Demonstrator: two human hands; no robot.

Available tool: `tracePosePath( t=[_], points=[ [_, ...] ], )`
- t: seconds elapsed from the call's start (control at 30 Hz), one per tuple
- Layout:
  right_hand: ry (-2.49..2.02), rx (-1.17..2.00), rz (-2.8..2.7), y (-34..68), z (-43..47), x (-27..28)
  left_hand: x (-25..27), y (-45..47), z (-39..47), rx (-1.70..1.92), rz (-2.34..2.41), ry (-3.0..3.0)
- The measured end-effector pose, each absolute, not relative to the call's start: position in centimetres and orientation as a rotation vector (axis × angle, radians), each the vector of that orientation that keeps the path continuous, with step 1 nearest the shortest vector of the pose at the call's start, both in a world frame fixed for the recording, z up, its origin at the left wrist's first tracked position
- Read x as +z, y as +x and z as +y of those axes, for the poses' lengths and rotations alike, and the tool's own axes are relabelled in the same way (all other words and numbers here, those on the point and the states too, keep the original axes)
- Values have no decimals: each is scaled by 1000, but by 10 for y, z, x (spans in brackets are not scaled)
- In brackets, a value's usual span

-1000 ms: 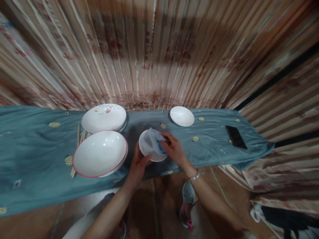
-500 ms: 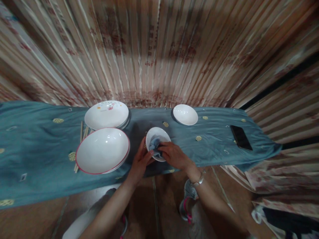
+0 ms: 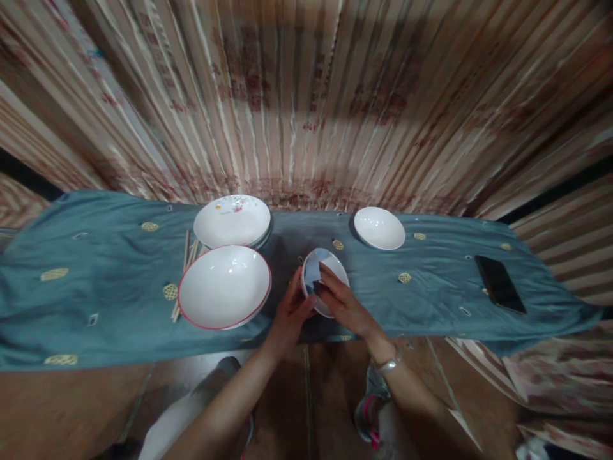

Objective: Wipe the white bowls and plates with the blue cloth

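Plainly, the small bowl [image 3: 338, 264] sits between the two hands, tilted a little, close above or on the cloth-covered table [image 3: 119, 281], which of these I cannot tell; the left hand [image 3: 290, 312] is clamped on its near-left side, thumb over the rim; the right hand [image 3: 345, 310] reaches inside with fingers bent against a bluish cloth [image 3: 312, 271], though whether they pinch it or merely press it I cannot tell.

The bowl looks like glazed ceramic, so I judge it stiff, fairly light, slick and breakable; rim and outer wall together give the surest hold; the cloth looks thin, soft and easily bunched, best taken by a gathered fold.

As for containers, the small bowl holds the cloth; left of the left hand, a red-rimmed bowl [image 3: 224, 291] shows its glossy inside; beyond that, stacked plates [image 3: 232, 225] with a floral top; ahead and right of the right hand, a white bowl [image 3: 380, 229] shows light glints.
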State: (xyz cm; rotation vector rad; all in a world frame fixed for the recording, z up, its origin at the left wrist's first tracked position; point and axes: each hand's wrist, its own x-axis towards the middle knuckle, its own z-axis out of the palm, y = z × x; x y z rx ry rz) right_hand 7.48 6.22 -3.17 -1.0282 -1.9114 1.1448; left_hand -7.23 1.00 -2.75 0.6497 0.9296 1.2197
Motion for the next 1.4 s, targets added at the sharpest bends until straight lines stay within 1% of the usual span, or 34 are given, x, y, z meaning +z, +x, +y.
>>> tracePosePath(
  t=[0.17,0.33,0.43,0.53,0.7,0.87,1.0,1.13,1.23,1.4],
  points=[
    [-1116,703,-2154,74,68,-39,-27,-71,9,1256,886,650],
    [-1327,271,-2384,80,70,-29,-26,-71,9,1227,950,650],
    [-1469,112,-2468,85,69,-21,-23,-72,10,1200,985,654],
    [-1543,77,-2538,90,68,-16,-21,-72,12,1180,1014,661],
    [-1555,228,-2616,99,69,-11,-19,-70,13,1155,1067,696],
    [-1489,533,-2597,107,68,-7,-18,-69,14,1169,1063,727],
    [-1243,882,-2521,112,69,-12,-17,-69,14,1175,1058,713],
    [-987,1189,-2304,108,68,-13,-18,-69,14,1185,1069,719],
    [-906,1280,-2178,99,64,-10,-19,-69,13,1198,1065,726],
    [-884,1324,-2035,86,60,-11,-19,-69,13,1203,1044,716]
  ],
)
